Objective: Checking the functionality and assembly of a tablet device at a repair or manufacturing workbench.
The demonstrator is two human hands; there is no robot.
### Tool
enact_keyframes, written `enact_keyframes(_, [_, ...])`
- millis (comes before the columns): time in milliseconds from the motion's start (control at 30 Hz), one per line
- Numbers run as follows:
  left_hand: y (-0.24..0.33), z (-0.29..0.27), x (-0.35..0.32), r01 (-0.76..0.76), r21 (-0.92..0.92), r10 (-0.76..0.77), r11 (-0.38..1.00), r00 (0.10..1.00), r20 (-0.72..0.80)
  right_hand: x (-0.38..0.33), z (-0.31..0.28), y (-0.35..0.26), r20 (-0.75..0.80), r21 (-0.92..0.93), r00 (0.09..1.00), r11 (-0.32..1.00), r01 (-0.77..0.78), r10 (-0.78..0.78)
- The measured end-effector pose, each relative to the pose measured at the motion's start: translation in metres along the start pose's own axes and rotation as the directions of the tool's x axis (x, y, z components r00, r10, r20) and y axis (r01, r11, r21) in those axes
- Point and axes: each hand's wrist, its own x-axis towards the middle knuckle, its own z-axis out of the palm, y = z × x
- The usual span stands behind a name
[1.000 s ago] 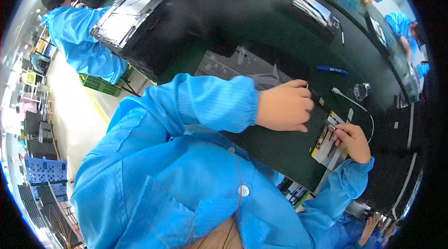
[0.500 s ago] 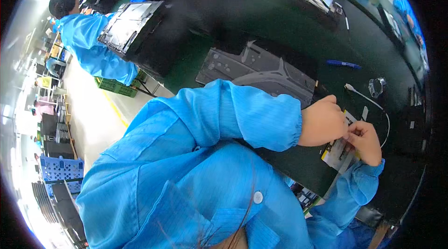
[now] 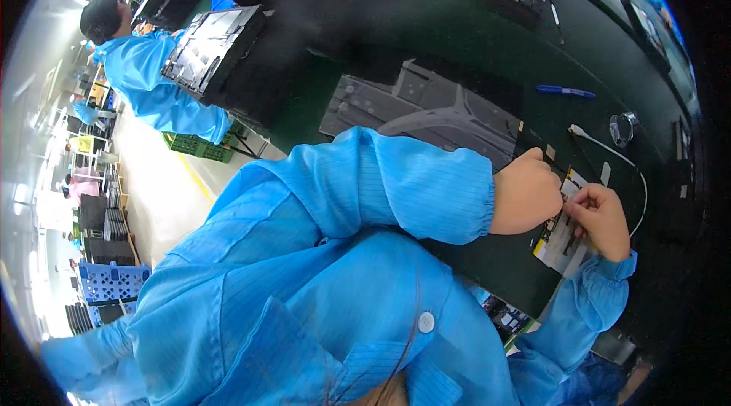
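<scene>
"Where is the flat rectangular piece with a white face and yellow edging (image 3: 557,248)?"

"Right of centre in the frame, on the dark green tabletop (image 3: 487,263). The bare right hand (image 3: 604,217) reaches over its right part, and the bare left hand (image 3: 527,194) is at its upper-left side."

"How are the fingers?"

"The right thumb and forefinger are drawn together at the tips, close to the left knuckles; whether anything sits between them is too small to tell. The left hand is curled with its back toward us, hiding its fingertips, so I can't tell whether they grip."

"What lies around them?"

"A thin white cable (image 3: 641,187) curves just right of the right hand. Farther up are a round, clear loop-shaped object (image 3: 624,129) and a slim blue pen (image 3: 566,92). The broad, flat dark-grey panel (image 3: 422,111) lies up and left of the left hand, near the middle of the frame."
</scene>
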Motion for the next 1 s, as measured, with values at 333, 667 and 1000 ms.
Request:
enact_keyframes(333, [0.0,0.003,-0.002,0.007,0.003,-0.007,1.0,1.0,-0.023,0.0,0.007,-0.005,-0.022,-0.03,0.999,0.999,0.023,-0.024])
enact_keyframes(667, [0.001,0.004,-0.001,0.003,0.004,-0.003,1.0,1.0,-0.02,-0.001,0.013,-0.005,-0.089,-0.165,0.995,0.986,0.035,-0.05])
enact_keyframes(1000, [0.001,0.006,0.0,0.023,0.028,-0.022,0.999,1.0,-0.013,0.002,0.01,-0.003,-0.075,-0.163,0.997,0.987,0.015,-0.028])
